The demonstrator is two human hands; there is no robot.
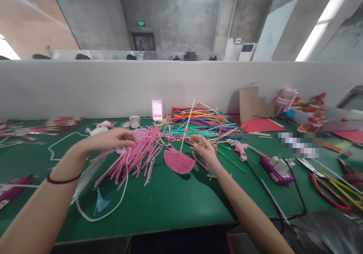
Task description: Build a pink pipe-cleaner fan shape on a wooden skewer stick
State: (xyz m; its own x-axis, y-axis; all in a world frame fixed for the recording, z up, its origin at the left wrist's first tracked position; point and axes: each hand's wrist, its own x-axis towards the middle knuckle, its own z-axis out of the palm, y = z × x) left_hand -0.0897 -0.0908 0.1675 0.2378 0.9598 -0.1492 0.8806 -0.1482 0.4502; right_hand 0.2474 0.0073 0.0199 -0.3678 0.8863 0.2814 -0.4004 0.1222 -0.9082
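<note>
My left hand (115,138) reaches over a loose pile of pink pipe cleaners (138,153) on the green table (176,204), fingers pinched together at the pile's top; what they hold is too small to name. My right hand (204,148) hovers with fingers spread just right of a small pink fan (178,161), which lies flat with its thin wooden stick (187,123) pointing up and away. The right hand holds nothing.
A heap of mixed coloured pipe cleaners (202,123) lies behind the fan. A pink glue gun (241,150), a magenta tool (276,169) with a black cable, red-handled pliers (329,193), a white cord (113,204), red paper (261,125) and a white partition wall (113,87).
</note>
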